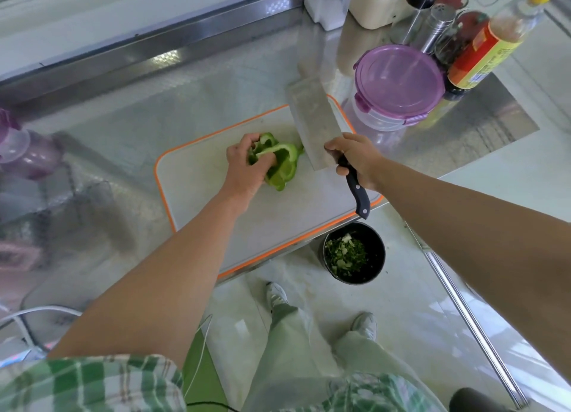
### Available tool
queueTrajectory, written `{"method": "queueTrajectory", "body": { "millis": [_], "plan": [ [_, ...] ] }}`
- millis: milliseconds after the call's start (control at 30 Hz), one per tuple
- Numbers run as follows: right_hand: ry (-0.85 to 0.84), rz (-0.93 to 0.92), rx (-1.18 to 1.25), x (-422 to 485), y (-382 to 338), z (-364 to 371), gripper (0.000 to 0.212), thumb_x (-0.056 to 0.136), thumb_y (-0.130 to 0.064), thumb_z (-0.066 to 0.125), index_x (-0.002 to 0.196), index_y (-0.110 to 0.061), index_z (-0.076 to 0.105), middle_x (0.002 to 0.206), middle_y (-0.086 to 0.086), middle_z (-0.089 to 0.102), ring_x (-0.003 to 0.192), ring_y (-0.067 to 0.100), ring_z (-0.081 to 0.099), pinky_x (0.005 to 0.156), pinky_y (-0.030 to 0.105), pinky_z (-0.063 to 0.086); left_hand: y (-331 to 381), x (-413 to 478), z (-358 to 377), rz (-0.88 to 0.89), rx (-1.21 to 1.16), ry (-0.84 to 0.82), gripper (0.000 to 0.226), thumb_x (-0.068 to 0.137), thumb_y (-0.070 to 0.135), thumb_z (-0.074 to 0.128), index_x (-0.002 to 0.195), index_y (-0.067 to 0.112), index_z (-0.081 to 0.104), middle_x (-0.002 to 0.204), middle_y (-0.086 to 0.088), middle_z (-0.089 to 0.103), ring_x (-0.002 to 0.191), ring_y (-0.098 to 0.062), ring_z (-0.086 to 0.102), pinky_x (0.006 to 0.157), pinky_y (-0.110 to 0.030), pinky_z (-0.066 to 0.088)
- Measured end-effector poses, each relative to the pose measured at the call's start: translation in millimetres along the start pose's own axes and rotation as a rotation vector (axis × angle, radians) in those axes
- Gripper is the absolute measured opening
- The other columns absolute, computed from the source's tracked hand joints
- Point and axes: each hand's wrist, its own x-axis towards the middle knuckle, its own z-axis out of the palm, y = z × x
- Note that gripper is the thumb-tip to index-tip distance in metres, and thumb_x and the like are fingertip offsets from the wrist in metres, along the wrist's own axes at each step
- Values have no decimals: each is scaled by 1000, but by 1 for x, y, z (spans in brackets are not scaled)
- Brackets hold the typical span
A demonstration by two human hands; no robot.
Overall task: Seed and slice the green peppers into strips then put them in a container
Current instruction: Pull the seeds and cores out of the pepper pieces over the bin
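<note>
On a white cutting board, the left hand grips a hollow, light, slick-skinned green pepper, best held by its curved wall, while the right hand clasps a cleaver just right of it.

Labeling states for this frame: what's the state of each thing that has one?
green pepper: cut open, on the cutting board, held by left hand.
left hand: grips the pepper.
cleaver: tilted, blade beside the pepper.
right hand: grips the cleaver handle.
purple-lidded container: lid on.
black bin: open, green scraps inside.
sauce bottle: upright, capped.
</note>
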Motion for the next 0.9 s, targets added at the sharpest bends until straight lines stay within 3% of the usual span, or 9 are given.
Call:
{"method": "queueTrajectory", "body": {
  "millis": [100, 300, 400, 500, 667, 733, 833, 900],
  "plan": [
    [14, -23, 61, 1, -1, -6, 17, 86, 0, 56, 73, -10, 55, 67, 5, 42, 53, 14, 33, 35, 20, 25, 6, 7, 13, 15, -27, -13, 36, 75, 23, 66, 110, 24, 60, 132, -13, 35, 112, -35, 57, 58, -29, 58],
    [49, -55, -4, 1, 0, -16, 13, 88, 0, 56, 79, -10, 60, 66, 3, 42, 44, 12, 28, 36, 21, 27, 23, 26, 42, 15, -5, 16, 44, 70, 26, 65, 113, 24, 59, 128, -5, 32, 113, -30, 55, 67, -39, 61],
    [105, -118, -31, -2, -1, -16, 15, 88, -2, 53, 78, -12, 57, 64, 5, 37, 39, 12, 27, 37, 20, 25, 27, 33, 46, 35, 71, 38, 46, 69, 27, 64, 114, 27, 58, 121, -3, 29, 111, -24, 53, 83, -46, 59],
    [186, -152, -38, -6, 1, -21, 12, 86, -3, 50, 79, -11, 55, 64, 5, 31, 41, 12, 25, 39, 21, 21, 28, 30, 43, 76, 153, 102, 49, 65, 32, 59, 114, 28, 57, 119, -3, 30, 103, -17, 48, 103, -38, 45],
    [262, -132, -146, -16, 13, -39, 3, 81, -12, 52, 79, -12, 54, 62, 5, 37, 45, 13, 29, 40, 22, 26, 18, 12, 32, 109, 203, 232, 62, 61, 46, 53, 119, 24, 57, 118, -6, 31, 109, -22, 47, 108, -39, 39],
    [295, -116, -207, -21, 21, -47, 11, 76, -20, 54, 73, -10, 52, 62, 7, 41, 45, 15, 32, 41, 21, 29, 11, 1, 29, 94, 224, 273, 64, 59, 49, 50, 118, 25, 58, 118, -5, 31, 112, -25, 48, 110, -39, 36],
    [323, -130, -395, -28, 37, -58, 47, 62, -39, 53, 78, 5, 55, 64, 12, 48, 54, 20, 41, 51, 31, 37, 3, -22, 29, 36, 246, 333, 55, 69, 41, 53, 120, 22, 57, 124, -8, 33, 111, -28, 45, 108, -31, 34],
    [322, -140, -478, -36, 50, -64, 59, 56, -47, 51, 79, 7, 56, 64, 12, 47, 56, 21, 40, 54, 35, 36, -8, -35, 31, -11, 264, 379, 45, 80, 34, 58, 123, 22, 55, 131, -10, 32, 111, -29, 40, 103, -28, 34]
  ]
}}
